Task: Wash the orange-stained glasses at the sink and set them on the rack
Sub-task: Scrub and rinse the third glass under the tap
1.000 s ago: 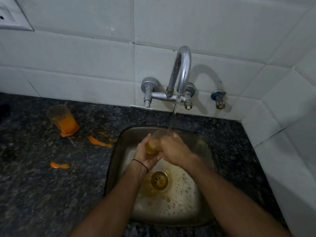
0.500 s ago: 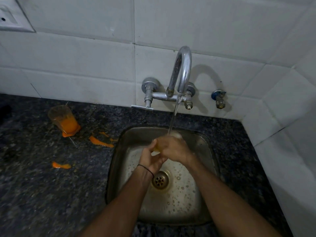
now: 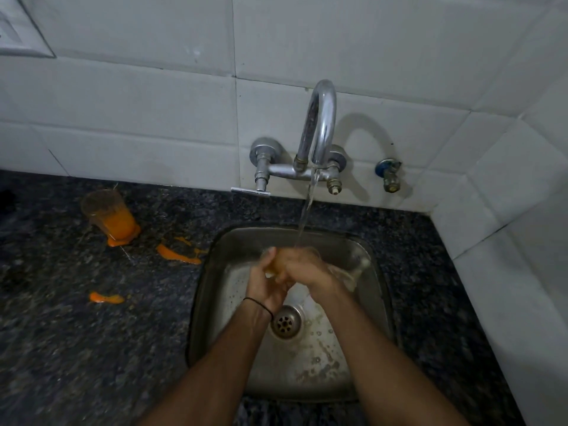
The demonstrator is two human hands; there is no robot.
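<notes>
Where fingers [image 3: 287, 272] wrap, glass [image 3: 272, 265] mostly hidden.

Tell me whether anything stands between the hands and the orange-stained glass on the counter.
Nothing solid: only flat orange spills lie on the dark speckled counter between the steel sink and the clear glass holding orange liquid.
</notes>
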